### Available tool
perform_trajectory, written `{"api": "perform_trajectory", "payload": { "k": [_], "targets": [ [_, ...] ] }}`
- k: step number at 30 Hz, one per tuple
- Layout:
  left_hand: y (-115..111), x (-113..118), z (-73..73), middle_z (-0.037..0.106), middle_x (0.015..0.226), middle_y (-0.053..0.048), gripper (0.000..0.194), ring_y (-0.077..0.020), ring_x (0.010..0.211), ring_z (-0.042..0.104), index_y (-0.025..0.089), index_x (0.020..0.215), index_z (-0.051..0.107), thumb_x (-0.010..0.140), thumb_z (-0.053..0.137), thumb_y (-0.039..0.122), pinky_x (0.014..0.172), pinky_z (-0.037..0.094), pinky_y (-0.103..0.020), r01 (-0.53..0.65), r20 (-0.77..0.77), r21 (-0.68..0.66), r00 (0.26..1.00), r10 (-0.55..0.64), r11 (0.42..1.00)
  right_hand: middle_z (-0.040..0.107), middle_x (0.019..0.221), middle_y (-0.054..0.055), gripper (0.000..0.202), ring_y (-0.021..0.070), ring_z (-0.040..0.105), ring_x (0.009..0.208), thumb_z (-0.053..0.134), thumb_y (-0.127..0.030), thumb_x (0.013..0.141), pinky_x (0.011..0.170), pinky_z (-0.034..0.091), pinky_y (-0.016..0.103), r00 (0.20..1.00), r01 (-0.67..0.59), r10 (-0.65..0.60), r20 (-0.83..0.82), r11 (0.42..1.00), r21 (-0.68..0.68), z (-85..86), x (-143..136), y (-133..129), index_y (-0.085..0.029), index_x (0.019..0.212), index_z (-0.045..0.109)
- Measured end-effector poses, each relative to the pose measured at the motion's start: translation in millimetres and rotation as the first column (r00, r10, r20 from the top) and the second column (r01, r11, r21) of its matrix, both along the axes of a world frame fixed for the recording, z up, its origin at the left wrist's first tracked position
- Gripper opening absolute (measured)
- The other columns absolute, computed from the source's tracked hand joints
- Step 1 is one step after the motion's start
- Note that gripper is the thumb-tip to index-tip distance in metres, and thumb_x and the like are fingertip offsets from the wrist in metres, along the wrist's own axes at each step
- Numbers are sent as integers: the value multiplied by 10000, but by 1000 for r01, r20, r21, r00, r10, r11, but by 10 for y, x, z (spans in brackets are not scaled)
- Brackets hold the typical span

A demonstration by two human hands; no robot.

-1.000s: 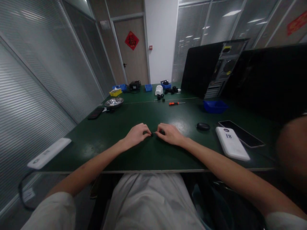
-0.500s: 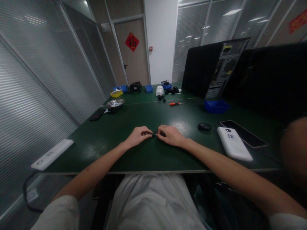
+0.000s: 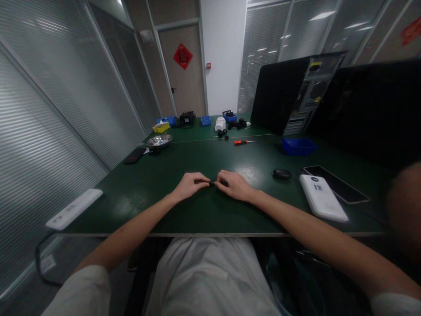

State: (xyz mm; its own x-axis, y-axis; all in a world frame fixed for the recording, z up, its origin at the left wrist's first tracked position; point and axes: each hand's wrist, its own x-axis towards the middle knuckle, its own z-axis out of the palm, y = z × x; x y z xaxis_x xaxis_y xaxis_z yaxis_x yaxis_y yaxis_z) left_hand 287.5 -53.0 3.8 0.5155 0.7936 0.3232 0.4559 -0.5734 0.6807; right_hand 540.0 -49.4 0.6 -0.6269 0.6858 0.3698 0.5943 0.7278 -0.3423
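Close together over the green table [image 3: 197,219], my two hands meet at small dark parts. The thumb and fingertips of my left hand [image 3: 189,186] pinch a small black piece [image 3: 211,183]. My right hand [image 3: 234,186] has its fingers curled round another dark piece [image 3: 224,182], mostly hidden by the fingers. A thin light bit shows between the two sets of fingertips; whether it joins the pieces I cannot tell.
An orange screwdriver [image 3: 241,142] lies beyond my hands. To the right are a black mouse [image 3: 282,174], a blue tray [image 3: 298,147], a white power bank [image 3: 322,197] and a phone [image 3: 345,188]. A metal bowl [image 3: 159,141] stands at the far left. Part of another person shows at the right edge.
The view has shifted slightly. My left fingertips have changed position a little on the small black piece, while both hands stay close together in the same place.
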Motion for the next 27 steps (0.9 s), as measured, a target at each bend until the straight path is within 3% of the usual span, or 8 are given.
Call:
{"api": "perform_trajectory", "payload": {
  "k": [4, 7, 27],
  "targets": [
    [-21, 39, -1, 745, 996, -88, 206, -197, 869, 677, 194, 1028, 814, 909, 704, 320, 795, 511, -300, 41, -57, 51, 998, -38, 998, 643, 973, 27, 145, 151, 572, 780, 556, -349, 993, 650, 314, 267, 997, -22, 20, 75, 999, 35, 14, -19, -33, -218, 975, 614],
    [-25, 53, -14, 746, 1008, -80, 194, -200, 902, 683, 199, 1017, 814, 908, 708, 318, 828, 509, -304, 41, -34, 56, 999, -39, 998, 636, 973, 27, 148, 148, 561, 757, 539, -352, 1003, 635, 301, 270, 996, -17, 12, 88, 998, 55, 13, -40, -47, -219, 990, 602],
    [-1, 60, -54, 769, 1046, -77, 193, -217, 963, 713, 199, 1019, 824, 902, 710, 302, 881, 535, -307, -14, 66, -48, 998, 17, 999, 622, 956, 37, 147, 164, 577, 790, 483, -355, 1034, 667, 345, 271, 998, -36, 36, 55, 999, 3, -49, -66, 7, -214, 1017, 523]
  ]
}}
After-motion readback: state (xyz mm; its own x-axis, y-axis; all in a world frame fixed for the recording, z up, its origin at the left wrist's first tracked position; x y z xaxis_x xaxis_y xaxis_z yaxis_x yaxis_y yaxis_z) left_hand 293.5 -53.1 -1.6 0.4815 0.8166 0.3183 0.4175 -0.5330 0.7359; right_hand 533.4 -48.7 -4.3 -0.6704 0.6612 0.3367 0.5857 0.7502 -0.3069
